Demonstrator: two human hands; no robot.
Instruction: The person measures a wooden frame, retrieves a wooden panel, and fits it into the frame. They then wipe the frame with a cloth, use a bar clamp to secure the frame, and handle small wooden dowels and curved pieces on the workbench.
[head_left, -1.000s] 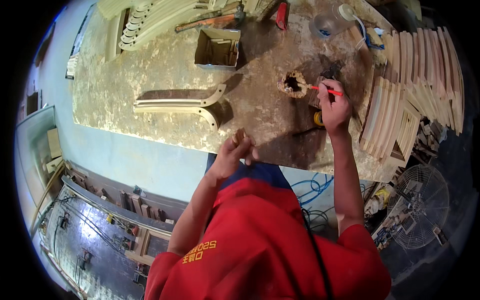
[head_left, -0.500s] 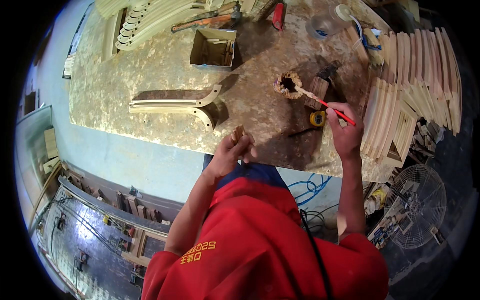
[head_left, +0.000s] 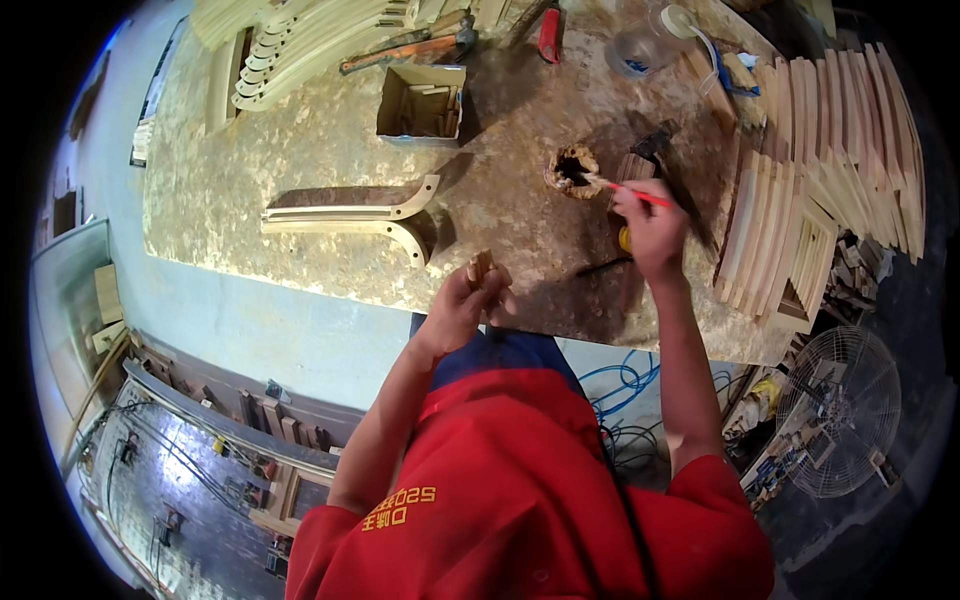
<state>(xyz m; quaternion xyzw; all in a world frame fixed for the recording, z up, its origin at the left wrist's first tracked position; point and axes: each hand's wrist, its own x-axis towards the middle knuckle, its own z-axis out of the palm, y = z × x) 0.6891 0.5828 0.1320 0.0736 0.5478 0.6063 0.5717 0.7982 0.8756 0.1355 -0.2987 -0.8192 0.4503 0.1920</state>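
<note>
Near the front edge of the table, my left hand point(head_left: 466, 300) is closed around a few short wooden dowels point(head_left: 481, 263) whose ends stick up. My right hand point(head_left: 655, 228) pinches a brush by its red handle point(head_left: 648, 196). The brush's tip, thick with pale glue, is at the mouth of a glue pot point(head_left: 556, 178) with a lumpy, crusted rim. Left of my hands lie two curved wooden pieces point(head_left: 398, 236) side by side, with holes in their bent ends. Behind them stands an open box point(head_left: 420, 140) of short dowels.
Beside the glue pot are a hammer point(head_left: 655, 140) and a yellow tape measure point(head_left: 625, 239), partly covered by my hand. An orange-handled hammer point(head_left: 410, 52), red utility knife point(head_left: 549, 36) and clear jar point(head_left: 640, 52) lie farther back. Wooden slats point(head_left: 760, 235) are stacked right; a fan point(head_left: 838, 410) stands below.
My right hand has moved left and away from me, bringing the brush closer to the glue pot. My left hand keeps its hold on the dowels, nearly still.
</note>
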